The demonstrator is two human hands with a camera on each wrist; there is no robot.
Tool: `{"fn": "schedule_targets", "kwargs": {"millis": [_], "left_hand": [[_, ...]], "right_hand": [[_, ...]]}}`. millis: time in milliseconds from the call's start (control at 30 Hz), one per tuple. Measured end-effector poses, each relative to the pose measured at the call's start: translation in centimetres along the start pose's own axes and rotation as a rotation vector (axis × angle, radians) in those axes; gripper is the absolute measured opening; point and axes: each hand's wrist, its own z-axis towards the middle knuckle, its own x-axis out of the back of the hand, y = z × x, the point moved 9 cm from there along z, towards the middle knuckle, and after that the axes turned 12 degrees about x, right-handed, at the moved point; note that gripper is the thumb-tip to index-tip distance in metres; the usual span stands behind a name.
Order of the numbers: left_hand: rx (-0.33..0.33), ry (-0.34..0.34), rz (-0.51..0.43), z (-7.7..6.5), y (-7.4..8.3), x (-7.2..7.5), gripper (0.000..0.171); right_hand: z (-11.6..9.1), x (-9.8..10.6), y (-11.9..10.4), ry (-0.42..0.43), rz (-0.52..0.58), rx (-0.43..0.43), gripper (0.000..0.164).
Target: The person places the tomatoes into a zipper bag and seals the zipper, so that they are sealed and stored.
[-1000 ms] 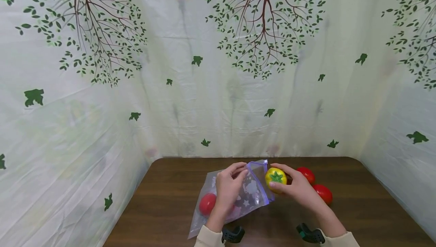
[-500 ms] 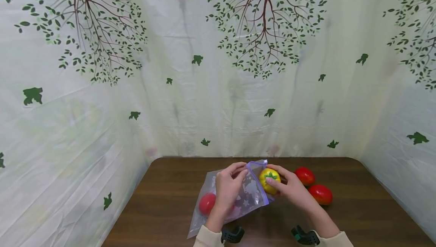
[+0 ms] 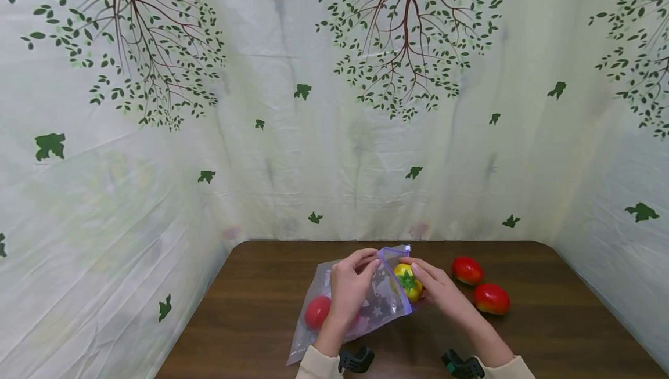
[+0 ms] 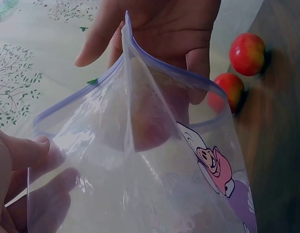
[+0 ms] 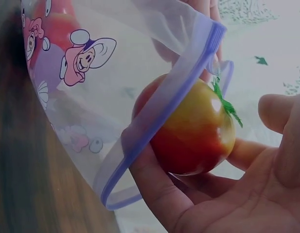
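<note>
My left hand [image 3: 351,286] pinches the edge of a clear zip bag [image 3: 378,298] with a purple zip strip and cartoon prints. The bag lies slanted, its mouth spread toward the right. A yellow-and-red tomato [image 5: 198,131] with a green leafy top sits in the mouth, partly behind the purple rim. My right hand [image 3: 439,289] cups it from below, some fingers inside the bag; in the right wrist view the thumb [image 5: 276,111] stands off it. Deeper in the bag lies a red round fruit [image 3: 317,312], with another bit of red mostly hidden by the left hand.
Two red round fruits, one farther back [image 3: 467,270] and one nearer [image 3: 491,299], lie on the brown wooden table [image 3: 554,321] right of my right hand. A white curtain [image 3: 360,193] with printed trees and leaves hangs behind the table's far edge.
My right hand has moved left, carrying the tomato from beside the bag into its mouth. The thumb has loosened from the tomato. My left hand and the bag stay nearly still.
</note>
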Motion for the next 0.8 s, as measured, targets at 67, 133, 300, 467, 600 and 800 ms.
{"fn": "schedule_targets", "kwargs": {"millis": [67, 133, 300, 467, 600, 800], "left_hand": [[-0.003, 0.002, 0.001, 0.0, 0.1, 0.0, 0.024], [-0.009, 0.003, 0.002, 0.0, 0.2, 0.0, 0.024], [-0.021, 0.009, 0.011, -0.1, 0.4, 0.1, 0.023], [-0.026, 0.010, 0.020, -0.2, 0.4, 0.2, 0.024], [-0.035, 0.009, 0.023, -0.2, 0.4, 0.2, 0.024], [-0.067, 0.020, 0.014, -0.3, 0.6, 0.3, 0.022]], "right_hand": [[0.0, -0.1, 0.0, -0.010, -0.012, -0.011, 0.055], [0.0, -0.2, 0.0, -0.018, -0.019, -0.021, 0.056], [0.0, -0.7, 0.0, -0.049, -0.029, -0.022, 0.056], [-0.1, -1.2, -0.2, -0.077, -0.042, -0.019, 0.056], [-0.2, -1.7, -0.2, -0.106, -0.035, -0.010, 0.056], [-0.3, -2.4, -0.1, -0.145, 0.039, 0.002, 0.057]]}}
